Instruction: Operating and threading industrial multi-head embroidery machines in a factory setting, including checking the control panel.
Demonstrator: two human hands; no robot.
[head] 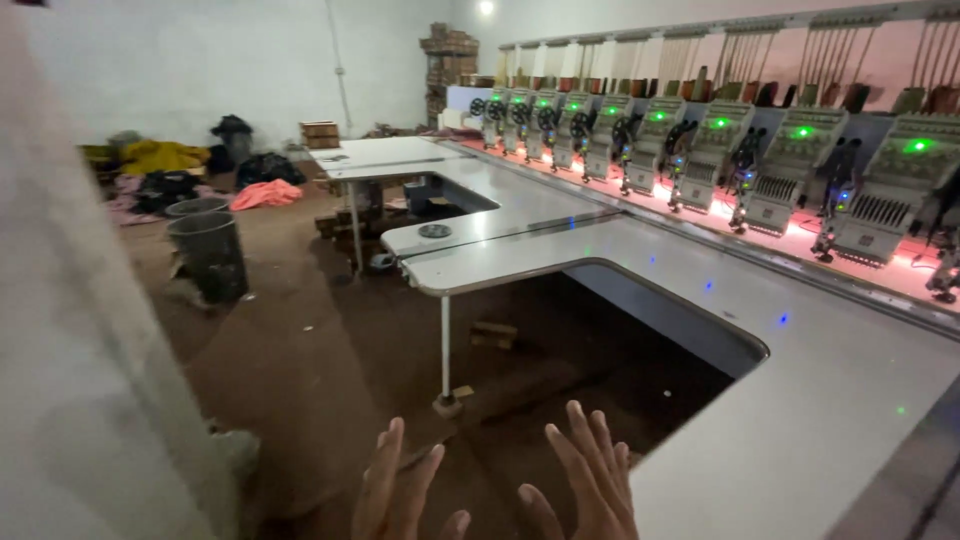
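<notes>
White worktop [800,420] lies just right of both empty, spread hands; right hand [590,480] nearer than left hand [395,495].

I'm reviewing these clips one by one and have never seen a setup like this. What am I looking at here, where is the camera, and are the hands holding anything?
The one picture comes from a camera worn on a person's head, looking forward and down. At the bottom edge you see that person's own left hand and right hand, both open with fingers spread, holding nothing and touching nothing. To the right runs a long white work table with cut-out bays. Along its far side stands a row of embroidery machine heads with green lights. A small round disc lies on the table. On the brown floor to the left stand dark bins, with piles of cloth behind them.
</notes>
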